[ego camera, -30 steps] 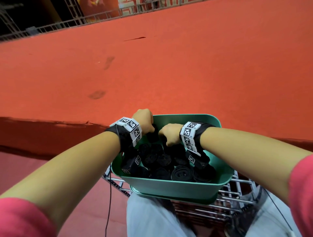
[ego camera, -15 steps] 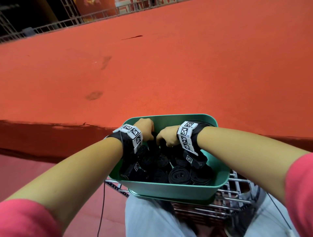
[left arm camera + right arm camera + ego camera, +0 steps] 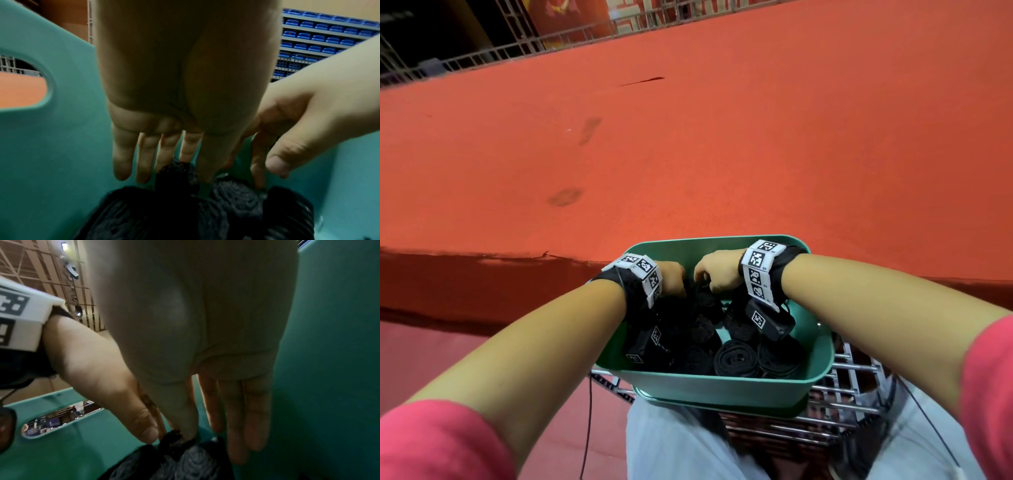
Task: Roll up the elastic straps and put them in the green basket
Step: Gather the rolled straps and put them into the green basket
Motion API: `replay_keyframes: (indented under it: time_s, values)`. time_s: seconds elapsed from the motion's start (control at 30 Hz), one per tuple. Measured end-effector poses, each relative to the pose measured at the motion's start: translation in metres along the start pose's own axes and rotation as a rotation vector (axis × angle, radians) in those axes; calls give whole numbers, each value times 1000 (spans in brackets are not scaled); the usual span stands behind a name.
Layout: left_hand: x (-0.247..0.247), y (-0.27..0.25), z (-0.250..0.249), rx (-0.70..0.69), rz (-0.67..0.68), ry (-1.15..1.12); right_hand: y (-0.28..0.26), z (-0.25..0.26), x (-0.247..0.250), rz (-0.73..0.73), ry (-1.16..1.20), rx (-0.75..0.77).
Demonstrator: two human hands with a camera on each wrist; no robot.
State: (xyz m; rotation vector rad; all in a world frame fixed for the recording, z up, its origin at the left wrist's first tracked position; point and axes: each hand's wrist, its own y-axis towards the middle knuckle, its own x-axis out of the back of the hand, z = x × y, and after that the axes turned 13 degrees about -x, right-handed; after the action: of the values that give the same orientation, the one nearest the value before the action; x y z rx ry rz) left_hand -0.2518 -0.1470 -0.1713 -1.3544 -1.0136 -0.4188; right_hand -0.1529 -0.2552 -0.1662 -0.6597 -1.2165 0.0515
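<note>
The green basket (image 3: 722,389) sits on my lap and holds several black rolled elastic straps (image 3: 736,359). Both hands reach into its far end. My left hand (image 3: 671,279) points down with nearly straight fingers. Its thumb and fingertips pinch the top of a black strap roll (image 3: 176,170) that stands among the others. My right hand (image 3: 714,270) is close beside it with straight fingers (image 3: 246,418). Its thumb touches the roll's frayed end (image 3: 170,436) and grips nothing. The basket's green wall (image 3: 61,146) surrounds both hands.
A metal wire rack (image 3: 852,394) lies under the basket on my knees. A wide red carpeted platform (image 3: 722,154) with a dark step edge (image 3: 482,274) lies ahead. Shelves of blue bins (image 3: 318,32) stand in the background.
Both hands have sunk from the basket's rim down among the rolls, bringing the strap roll with them. The curled fingers have straightened.
</note>
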Motion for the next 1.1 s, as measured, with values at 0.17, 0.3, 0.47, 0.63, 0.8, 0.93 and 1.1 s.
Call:
replay_keyframes:
  time_s: [0.17, 0.3, 0.47, 0.63, 0.8, 0.93, 1.1]
  values:
    - [16, -10, -13, -6, -74, 6, -16, -4, 17, -53, 115, -20]
    - [29, -29, -20, -36, -148, -53, -39, -8, 33, -117, 240, -55]
    - [42, -53, -36, -66, -200, -141, -78, -22, 48, -221, 384, -136]
    - [48, -71, -55, -67, -290, -95, -115, -44, 47, -346, 523, -251]
    - [45, -85, -52, -25, -328, -40, -140, -73, 27, -411, 656, -387]
    - [39, -100, -36, 59, -367, -35, -145, -96, 7, -402, 736, -472]
    - [22, -113, -9, 196, -462, -80, -137, -121, -23, -289, 790, -559]
